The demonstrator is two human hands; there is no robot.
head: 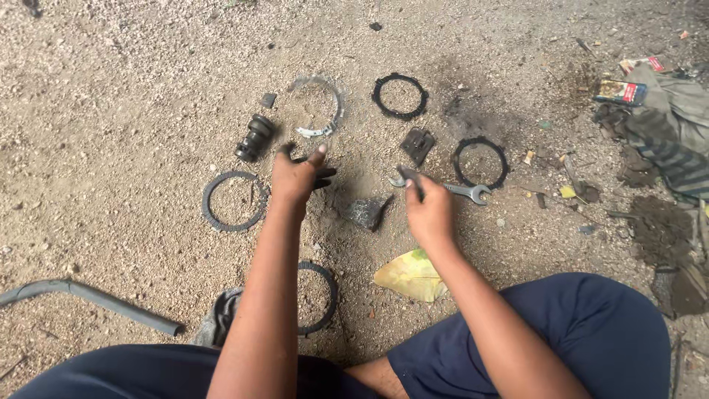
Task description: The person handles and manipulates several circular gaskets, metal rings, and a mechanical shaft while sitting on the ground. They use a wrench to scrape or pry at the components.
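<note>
I sit on gravel ground with both arms stretched forward. My left hand (295, 177) is closed around a small black part whose end sticks out to the right. My right hand (428, 210) pinches a small dark piece just above a double-ended metal wrench (461, 191) lying on the ground. Black rings are spread about: one ring (230, 201) left of my left hand, one ring (400, 96) far ahead, one ring (480, 162) right of the wrench, one ring (325, 295) near my knees. A metal clamp band (321, 107) and a black ribbed cylinder (255, 137) lie beyond my left hand.
A square black plate (417, 144) and a dark lump (363, 213) lie between my hands. A yellow leaf (410, 275) rests by my right forearm. A bent grey pipe (96, 299) lies at the left. Dirty rags and a small packet (620, 91) sit at the right.
</note>
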